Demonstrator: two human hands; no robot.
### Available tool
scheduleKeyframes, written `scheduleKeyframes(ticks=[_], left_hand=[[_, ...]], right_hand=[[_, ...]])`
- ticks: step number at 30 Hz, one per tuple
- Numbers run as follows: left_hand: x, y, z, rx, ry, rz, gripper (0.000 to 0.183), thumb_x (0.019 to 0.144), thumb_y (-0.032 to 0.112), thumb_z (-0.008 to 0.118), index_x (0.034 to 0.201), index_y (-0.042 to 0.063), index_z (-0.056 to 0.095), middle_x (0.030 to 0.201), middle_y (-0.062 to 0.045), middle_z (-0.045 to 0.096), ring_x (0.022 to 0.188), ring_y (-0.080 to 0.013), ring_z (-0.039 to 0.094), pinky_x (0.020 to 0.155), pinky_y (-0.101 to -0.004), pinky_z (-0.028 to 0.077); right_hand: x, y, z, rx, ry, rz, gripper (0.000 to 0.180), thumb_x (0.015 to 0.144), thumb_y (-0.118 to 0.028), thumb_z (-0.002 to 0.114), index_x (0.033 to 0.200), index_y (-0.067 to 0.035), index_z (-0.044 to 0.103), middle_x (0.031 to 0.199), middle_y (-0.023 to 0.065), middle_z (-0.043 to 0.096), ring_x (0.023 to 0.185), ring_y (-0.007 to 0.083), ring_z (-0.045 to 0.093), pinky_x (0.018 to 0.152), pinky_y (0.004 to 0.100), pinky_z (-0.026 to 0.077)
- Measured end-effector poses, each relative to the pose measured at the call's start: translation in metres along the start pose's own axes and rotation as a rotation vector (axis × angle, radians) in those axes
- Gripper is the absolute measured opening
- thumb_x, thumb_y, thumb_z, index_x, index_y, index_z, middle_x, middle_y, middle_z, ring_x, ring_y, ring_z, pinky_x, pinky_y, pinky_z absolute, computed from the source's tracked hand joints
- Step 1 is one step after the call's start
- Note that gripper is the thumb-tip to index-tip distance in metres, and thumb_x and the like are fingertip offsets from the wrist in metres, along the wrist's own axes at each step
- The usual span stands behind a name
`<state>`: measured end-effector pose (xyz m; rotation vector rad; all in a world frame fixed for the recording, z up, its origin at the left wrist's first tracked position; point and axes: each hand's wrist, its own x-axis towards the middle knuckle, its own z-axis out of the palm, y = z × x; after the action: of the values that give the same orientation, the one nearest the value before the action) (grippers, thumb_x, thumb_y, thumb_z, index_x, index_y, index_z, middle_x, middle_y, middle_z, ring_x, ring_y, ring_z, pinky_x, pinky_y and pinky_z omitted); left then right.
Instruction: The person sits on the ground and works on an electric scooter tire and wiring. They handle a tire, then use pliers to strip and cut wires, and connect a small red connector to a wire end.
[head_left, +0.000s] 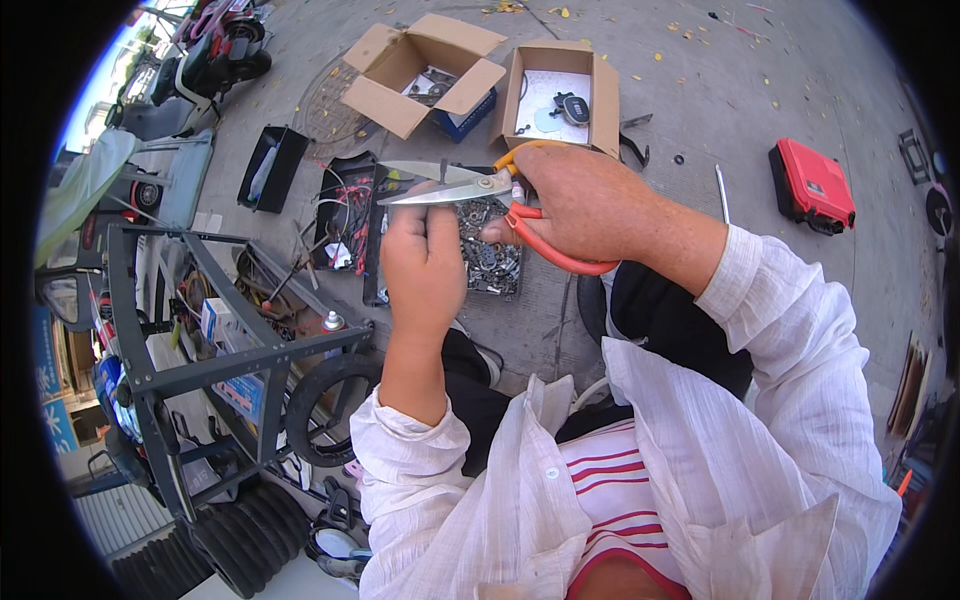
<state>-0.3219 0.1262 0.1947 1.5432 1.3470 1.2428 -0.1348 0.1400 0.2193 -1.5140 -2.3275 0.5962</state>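
My right hand (577, 202) grips a pair of large scissors (439, 193). One handle is yellow-orange, the other red-orange, and the steel blades spread apart, pointing left. Right by the lower blade is my left hand (424, 259), its fingers curled and its fingertips partly hidden behind the metal. A thin dark strip (443, 171) shows between the blades; whether my left fingers hold it is unclear. Below the hands lies a tray of small metal hardware (495, 262), partly covered by them. Beside it on the left, a black bin (334, 225) contains wires and red-tipped connectors.
Two open cardboard boxes (604, 105) stand ahead, with parts inside. Another black bin (289, 169) sits farther left. A dark metal frame rack (210, 367) with tools and a tyre (322, 409) crowds my left. At the right are a metal rod (721, 193) and a red case (814, 184).
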Motion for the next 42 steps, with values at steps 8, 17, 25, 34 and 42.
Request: scheduleKeyframes(ticks=[8, 17, 25, 34, 42], left_hand=[[-0.003, 0.006, 0.000, -0.095, -0.072, 0.065, 0.018, 0.093, 0.011, 0.058, 0.102, -0.004, 0.062, 0.088, -0.006, 0.064, 0.076, -0.0071, 0.055, 0.065, -0.0237, 0.045], [-0.001, 0.003, -0.001, -0.027, 0.005, 0.149, 0.025, 0.089, 0.018, 0.070, 0.095, -0.004, 0.062, 0.077, -0.003, 0.062, 0.069, -0.0068, 0.054, 0.062, -0.0219, 0.044], [-0.003, 0.006, 0.003, 0.042, 0.065, 0.134, 0.024, 0.090, 0.019, 0.068, 0.081, -0.002, 0.060, 0.070, 0.002, 0.056, 0.064, -0.0046, 0.043, 0.057, -0.0206, 0.035], [0.001, 0.002, 0.007, -0.223, 0.014, 0.030, 0.026, 0.088, 0.018, 0.071, 0.094, -0.003, 0.057, 0.082, -0.003, 0.061, 0.072, -0.0071, 0.052, 0.063, -0.0222, 0.043], [0.000, 0.010, -0.012, -0.362, -0.224, -0.133, 0.030, 0.092, 0.021, 0.065, 0.108, -0.004, 0.056, 0.097, -0.008, 0.065, 0.088, -0.0103, 0.058, 0.077, -0.0250, 0.046]], right_hand=[[-0.003, 0.000, -0.007, 0.005, -0.053, 0.037, 0.086, 0.074, -0.077, 0.055, 0.089, 0.007, 0.062, 0.081, 0.0225, 0.065, 0.077, 0.0339, 0.067, 0.067, 0.0418, 0.054], [-0.002, 0.004, 0.000, 0.269, -0.160, 0.022, 0.073, 0.080, -0.069, 0.059, 0.083, 0.005, 0.058, 0.071, 0.0211, 0.060, 0.068, 0.0348, 0.060, 0.063, 0.0422, 0.048], [-0.001, 0.007, 0.003, 0.314, -0.145, -0.018, 0.073, 0.083, -0.067, 0.057, 0.085, 0.006, 0.058, 0.069, 0.0198, 0.058, 0.066, 0.0296, 0.059, 0.063, 0.0403, 0.048], [0.002, 0.008, 0.010, 0.396, -0.175, -0.015, 0.072, 0.084, -0.065, 0.058, 0.091, 0.007, 0.058, 0.075, 0.0212, 0.059, 0.071, 0.0314, 0.061, 0.065, 0.0401, 0.048], [0.001, 0.005, 0.002, 0.122, -0.024, -0.086, 0.082, 0.077, -0.072, 0.059, 0.093, 0.008, 0.058, 0.081, 0.0239, 0.063, 0.079, 0.0368, 0.064, 0.071, 0.0424, 0.051]])
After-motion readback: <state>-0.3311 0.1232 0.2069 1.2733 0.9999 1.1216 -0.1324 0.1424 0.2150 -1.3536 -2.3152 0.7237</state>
